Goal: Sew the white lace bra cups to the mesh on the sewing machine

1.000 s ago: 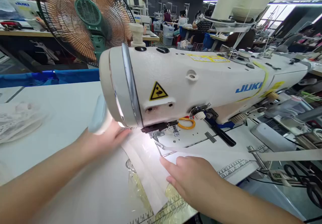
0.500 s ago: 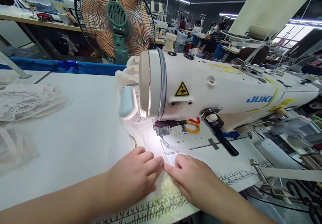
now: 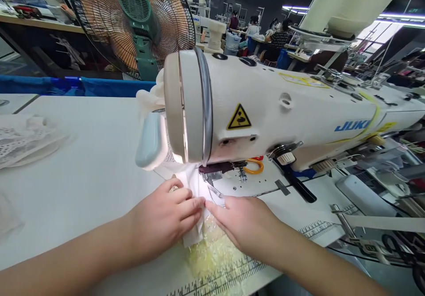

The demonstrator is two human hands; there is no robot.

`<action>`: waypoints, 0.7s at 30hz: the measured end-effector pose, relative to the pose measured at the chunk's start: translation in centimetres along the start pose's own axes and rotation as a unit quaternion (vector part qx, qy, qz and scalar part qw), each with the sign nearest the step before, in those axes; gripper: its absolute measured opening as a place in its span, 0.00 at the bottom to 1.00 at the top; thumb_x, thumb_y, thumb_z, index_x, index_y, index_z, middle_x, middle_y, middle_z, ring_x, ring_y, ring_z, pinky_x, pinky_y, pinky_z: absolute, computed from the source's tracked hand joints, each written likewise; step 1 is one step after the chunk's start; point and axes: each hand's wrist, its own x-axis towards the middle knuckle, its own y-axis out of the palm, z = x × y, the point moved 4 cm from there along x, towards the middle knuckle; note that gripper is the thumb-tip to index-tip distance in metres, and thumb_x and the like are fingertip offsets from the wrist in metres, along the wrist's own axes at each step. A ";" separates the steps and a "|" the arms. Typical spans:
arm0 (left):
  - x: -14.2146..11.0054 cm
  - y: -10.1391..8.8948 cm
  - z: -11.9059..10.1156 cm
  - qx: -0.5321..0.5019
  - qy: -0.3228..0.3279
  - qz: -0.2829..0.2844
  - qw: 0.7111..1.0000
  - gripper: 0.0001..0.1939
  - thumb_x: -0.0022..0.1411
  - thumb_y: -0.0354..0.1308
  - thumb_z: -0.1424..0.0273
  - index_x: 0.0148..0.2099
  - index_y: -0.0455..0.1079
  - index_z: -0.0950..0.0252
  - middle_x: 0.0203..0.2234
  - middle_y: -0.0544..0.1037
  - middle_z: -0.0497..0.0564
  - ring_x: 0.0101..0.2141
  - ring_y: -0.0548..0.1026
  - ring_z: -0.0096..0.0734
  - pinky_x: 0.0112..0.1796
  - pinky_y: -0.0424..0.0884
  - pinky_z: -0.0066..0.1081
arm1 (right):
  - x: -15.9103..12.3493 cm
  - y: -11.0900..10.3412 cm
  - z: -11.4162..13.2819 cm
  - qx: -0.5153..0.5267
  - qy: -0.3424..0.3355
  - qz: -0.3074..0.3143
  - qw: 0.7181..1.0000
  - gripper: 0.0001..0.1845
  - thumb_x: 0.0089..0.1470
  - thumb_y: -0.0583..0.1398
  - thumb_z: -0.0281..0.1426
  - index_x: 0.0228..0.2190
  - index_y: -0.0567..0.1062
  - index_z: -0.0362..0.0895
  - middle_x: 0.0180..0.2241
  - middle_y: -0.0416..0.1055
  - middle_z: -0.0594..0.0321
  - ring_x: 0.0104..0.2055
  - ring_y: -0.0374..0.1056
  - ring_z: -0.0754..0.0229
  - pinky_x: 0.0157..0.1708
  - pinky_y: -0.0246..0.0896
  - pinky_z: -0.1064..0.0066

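My left hand [image 3: 171, 218] is closed on a piece of white fabric [image 3: 192, 238], its fingers curled over the cloth. From the other side my right hand [image 3: 244, 225] pinches the same fabric's edge, and the two sets of fingertips almost meet. Just beyond them stands a white sewing machine [image 3: 252, 105], with its lit needle area above the fabric. The needle itself is hidden by the machine's head. Past that head hangs bunched cream lace cloth [image 3: 151, 99]. A narrow white tape [image 3: 214, 190] runs toward my right fingers.
Orange-handled scissors [image 3: 254, 167] lie on the machine bed, left of a black lever [image 3: 300, 187]. Lace pieces [image 3: 28, 138] rest at the left of the white table [image 3: 99, 154]. A ruler scale [image 3: 229, 278] runs along the near edge. A large fan [image 3: 139, 25] stands behind; people work farther back.
Both hands have shifted slightly left and away from me with the fabric. More of the white cloth shows below my left fingers. The whole view has moved a little closer.
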 end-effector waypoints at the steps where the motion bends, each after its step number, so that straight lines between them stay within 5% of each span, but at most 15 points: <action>1: 0.0 0.0 0.2 0.005 0.006 -0.001 1.000 0.18 0.67 0.44 0.77 0.43 0.74 0.59 0.41 0.79 0.48 0.35 0.71 0.33 0.43 0.62 0.41 | 0.2 -0.1 0.1 -0.007 0.001 0.004 1.000 0.30 0.56 0.55 0.29 0.60 0.59 0.51 0.29 0.70 0.59 0.25 0.66 0.59 0.18 0.40 0.72; 9: 0.2 0.1 2.1 0.023 0.013 0.026 0.999 0.21 0.68 0.41 0.79 0.43 0.74 0.59 0.44 0.79 0.49 0.40 0.72 0.38 0.50 0.59 0.46 | 1.5 -1.2 0.9 -0.045 0.027 0.069 0.996 0.36 0.57 0.55 0.28 0.64 0.51 0.45 0.27 0.75 0.55 0.22 0.68 0.57 0.17 0.51 0.73; 15: 0.1 0.1 2.8 0.080 0.038 0.064 0.994 0.25 0.68 0.34 0.81 0.47 0.73 0.61 0.47 0.78 0.52 0.43 0.73 0.41 0.45 0.62 0.47 | 2.5 -2.1 2.0 -0.044 0.047 0.111 0.992 0.51 0.42 0.62 0.20 0.65 0.47 0.39 0.21 0.75 0.55 0.21 0.69 0.52 0.18 0.60 0.67; 21: -0.5 0.9 4.0 0.101 0.048 0.071 0.991 0.25 0.65 0.37 0.84 0.50 0.72 0.63 0.49 0.77 0.53 0.48 0.71 0.42 0.56 0.56 0.53 | 3.8 -2.1 2.5 -0.030 0.085 0.128 0.988 0.48 0.43 0.63 0.23 0.63 0.52 0.36 0.16 0.73 0.53 0.17 0.68 0.50 0.17 0.61 0.64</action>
